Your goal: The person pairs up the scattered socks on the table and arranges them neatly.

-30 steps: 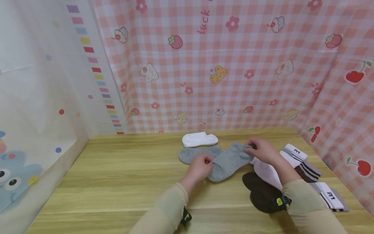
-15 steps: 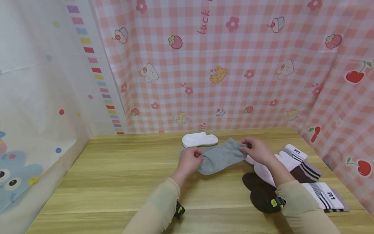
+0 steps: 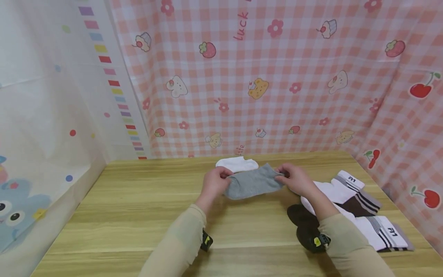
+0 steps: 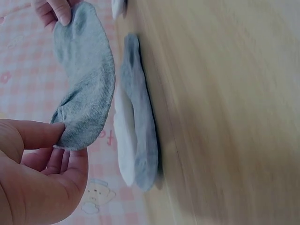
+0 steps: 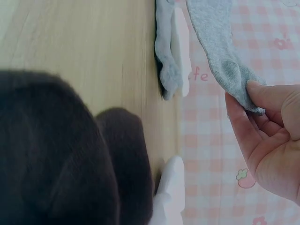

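Between my two hands a grey ankle sock is stretched out, raised above the wooden table. My left hand pinches its toe end between thumb and fingers; the left wrist view shows this pinch on the sock up close. At the opposite end, my right hand grips the cuff, also seen in the right wrist view with the hand. Below it lies a second grey sock, flat on the table beside a white low-cut sock. In the head view the held sock hides that second grey one.
To the right, white striped socks and dark brown socks lie overlapped near my right forearm. The wooden table meets a pink checked curtain at the back and right.
Both hands have moved left and slightly away from me, carrying the grey sock from the right until it covers the other grey sock in the head view. It now hangs more level.
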